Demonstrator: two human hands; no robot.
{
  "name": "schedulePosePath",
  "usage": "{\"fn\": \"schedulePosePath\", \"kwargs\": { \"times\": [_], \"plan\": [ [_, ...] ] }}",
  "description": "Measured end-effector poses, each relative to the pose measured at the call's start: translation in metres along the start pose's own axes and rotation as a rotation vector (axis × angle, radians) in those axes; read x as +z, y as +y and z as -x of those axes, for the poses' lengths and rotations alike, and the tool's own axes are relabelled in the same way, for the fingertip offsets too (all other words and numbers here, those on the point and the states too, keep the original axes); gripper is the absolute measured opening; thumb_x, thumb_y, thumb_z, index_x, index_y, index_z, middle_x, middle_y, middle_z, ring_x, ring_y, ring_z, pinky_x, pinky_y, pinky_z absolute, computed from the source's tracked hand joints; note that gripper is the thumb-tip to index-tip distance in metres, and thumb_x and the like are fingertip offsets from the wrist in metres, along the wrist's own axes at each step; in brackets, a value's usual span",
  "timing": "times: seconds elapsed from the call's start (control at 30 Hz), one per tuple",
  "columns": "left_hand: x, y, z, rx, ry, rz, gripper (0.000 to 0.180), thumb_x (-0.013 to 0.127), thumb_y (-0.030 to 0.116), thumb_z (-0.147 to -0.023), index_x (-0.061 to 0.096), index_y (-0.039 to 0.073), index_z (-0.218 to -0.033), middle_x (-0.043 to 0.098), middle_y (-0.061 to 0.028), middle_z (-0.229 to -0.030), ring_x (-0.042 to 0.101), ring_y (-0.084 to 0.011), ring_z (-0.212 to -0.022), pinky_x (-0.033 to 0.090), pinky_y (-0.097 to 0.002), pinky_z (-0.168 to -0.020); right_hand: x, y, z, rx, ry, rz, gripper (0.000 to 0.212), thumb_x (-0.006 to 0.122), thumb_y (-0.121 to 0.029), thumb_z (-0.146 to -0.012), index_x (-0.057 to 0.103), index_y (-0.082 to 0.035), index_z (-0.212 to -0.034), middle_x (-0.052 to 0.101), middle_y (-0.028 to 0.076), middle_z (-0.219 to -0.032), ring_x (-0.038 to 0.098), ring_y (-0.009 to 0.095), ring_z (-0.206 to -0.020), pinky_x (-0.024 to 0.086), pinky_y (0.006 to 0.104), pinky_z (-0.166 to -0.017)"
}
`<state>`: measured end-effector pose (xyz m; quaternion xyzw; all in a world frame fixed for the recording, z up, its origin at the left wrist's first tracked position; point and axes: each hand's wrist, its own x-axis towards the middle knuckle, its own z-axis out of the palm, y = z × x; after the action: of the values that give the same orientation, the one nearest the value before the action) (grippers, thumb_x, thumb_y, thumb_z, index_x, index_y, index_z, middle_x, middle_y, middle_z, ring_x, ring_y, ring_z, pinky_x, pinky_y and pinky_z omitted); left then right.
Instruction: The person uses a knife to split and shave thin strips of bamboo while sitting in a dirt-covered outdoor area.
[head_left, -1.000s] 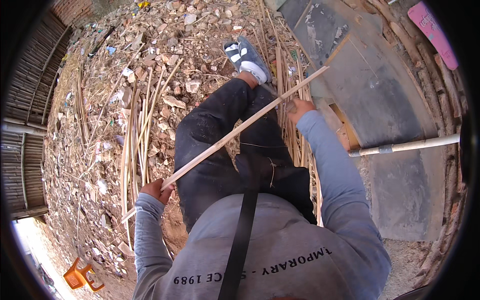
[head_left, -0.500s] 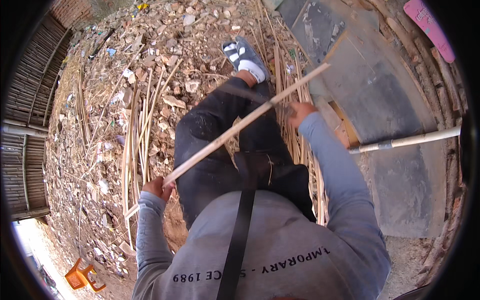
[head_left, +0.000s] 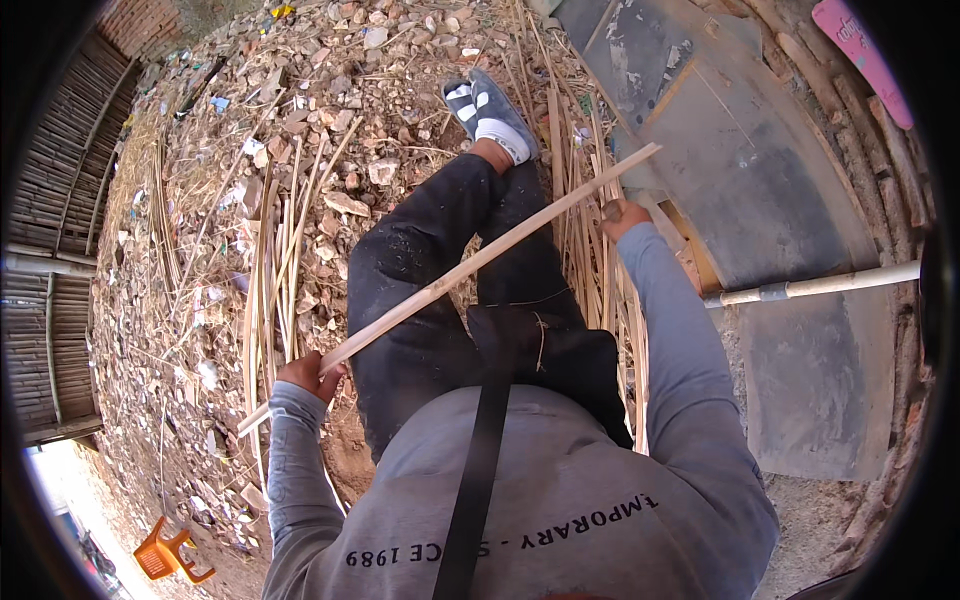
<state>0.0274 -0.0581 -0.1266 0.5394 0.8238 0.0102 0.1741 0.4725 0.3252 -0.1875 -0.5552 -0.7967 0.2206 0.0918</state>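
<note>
A long pale bamboo strip [head_left: 480, 258] slants across my lap, from low at the left to high at the right. My left hand [head_left: 308, 374] is closed round it near its lower end, and a short piece sticks out past the fist. Below the upper end of the strip, my right hand [head_left: 628, 217] is a closed fist. The brownish end of a knife handle [head_left: 611, 210] shows at its fingers; the blade cannot be made out now. My dark trousers [head_left: 410, 275] lie under the strip.
Bundles of bamboo strips [head_left: 275, 265] lie on the stony ground left of my legs; more strips [head_left: 585, 260] lie at the right. Grey boards [head_left: 790, 190] and a pale pole [head_left: 850, 279] are at the right. An orange plastic chair [head_left: 160, 553] stands at lower left.
My right hand has moved slightly to the right, away from the strip. The blurred dark blade that stretched left from it no longer shows. The strip's upper end has dipped a little.
</note>
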Motion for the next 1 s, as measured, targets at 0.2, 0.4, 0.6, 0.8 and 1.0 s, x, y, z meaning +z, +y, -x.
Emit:
{"fn": "schedulePosePath", "kwargs": {
  "times": [0.2, 0.4, 0.6, 0.8, 1.0],
  "plan": [
    [-0.002, -0.004, 0.001, -0.014, -0.041, -0.004, 0.046, 0.063, 0.049, -0.082, 0.057, 0.004, -0.078, 0.059, -0.0193, -0.065, 0.061, -0.0406, -0.066, 0.048, -0.0482, -0.062, 0.010, -0.018, 0.007, -0.040, 0.099, -0.004, 0.035, 0.071, -0.025, -0.068, 0.064, -0.007, -0.097, 0.066, 0.015, -0.081, 0.066, 0.029, -0.077, 0.052, 0.0384, -0.074],
    [0.006, 0.004, -0.002, -0.035, 0.031, -0.001, 0.047, 0.064, 0.051, -0.080, 0.058, 0.005, -0.076, 0.059, -0.0184, -0.063, 0.062, -0.0395, -0.065, 0.048, -0.0470, -0.060, -0.007, -0.030, 0.013, -0.074, 0.033, -0.053, 0.029, 0.070, -0.024, -0.069, 0.065, -0.007, -0.092, 0.067, 0.014, -0.079, 0.065, 0.030, -0.075, 0.051, 0.0380, -0.072],
    [0.007, -0.011, 0.008, -0.139, -0.029, 0.105, 0.054, 0.065, 0.056, -0.077, 0.064, 0.004, -0.093, 0.065, -0.0192, -0.073, 0.065, -0.0384, -0.074, 0.051, -0.0454, -0.067, -0.014, -0.040, 0.016, 0.020, 0.095, -0.050, 0.036, 0.071, -0.029, -0.070, 0.065, -0.007, -0.098, 0.066, 0.018, -0.085, 0.063, 0.036, -0.081, 0.051, 0.0393, -0.076],
    [-0.018, -0.005, -0.011, -0.111, -0.318, 0.142, 0.062, 0.073, 0.056, -0.072, 0.064, 0.002, -0.101, 0.069, -0.0170, -0.087, 0.067, -0.0318, -0.085, 0.052, -0.0396, -0.077, -0.009, -0.043, 0.037, 0.021, 0.083, -0.139, 0.036, 0.071, -0.028, -0.072, 0.065, -0.007, -0.099, 0.066, 0.019, -0.088, 0.064, 0.036, -0.086, 0.051, 0.0388, -0.078],
    [-0.007, -0.013, -0.037, -0.282, -0.705, 0.664, 0.044, 0.071, 0.040, -0.083, 0.063, 0.005, -0.109, 0.069, -0.0104, -0.086, 0.067, -0.0188, -0.075, 0.054, -0.0347, -0.060, -0.007, -0.043, 0.047, 0.008, 0.124, -0.139, 0.035, 0.072, -0.030, -0.072, 0.065, -0.007, -0.098, 0.066, 0.018, -0.083, 0.064, 0.036, -0.081, 0.051, 0.0394, -0.076]
  ]
}}
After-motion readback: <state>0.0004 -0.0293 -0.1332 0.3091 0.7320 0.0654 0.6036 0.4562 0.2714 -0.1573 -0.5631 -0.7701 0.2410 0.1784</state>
